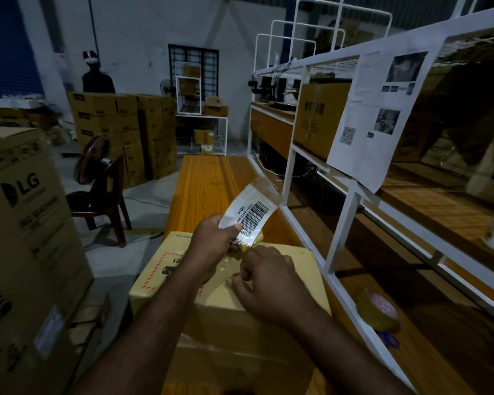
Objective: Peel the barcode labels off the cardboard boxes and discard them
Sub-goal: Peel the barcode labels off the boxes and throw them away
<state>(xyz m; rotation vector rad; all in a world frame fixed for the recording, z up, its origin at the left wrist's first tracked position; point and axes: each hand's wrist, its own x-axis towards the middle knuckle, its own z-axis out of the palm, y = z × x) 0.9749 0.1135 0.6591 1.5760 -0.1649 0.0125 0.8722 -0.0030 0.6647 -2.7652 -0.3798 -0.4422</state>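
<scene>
Head view showed the left grip clenched on a white barcode label backed with clear tape film, thumb and fingers pinching its lower part. The label stood lifted off and curved up into the air above the far edge of a tan cardboard box, printed side towards the camera. The right grip rested on the top of that box just beside the left one, fingers curled; whether it pinched the crumpled yellowish tape end hanging below the label could not be told in the dim light. The box sat at the near end of a long orange-brown wooden worktop. To the right rose a white metal rack with a printed paper sheet hanging on its frame, and a roll of brown packing tape lay on its lower wooden shelf. A large brown LG carton stood at the left, with a dark plastic chair behind it on the floor.
</scene>
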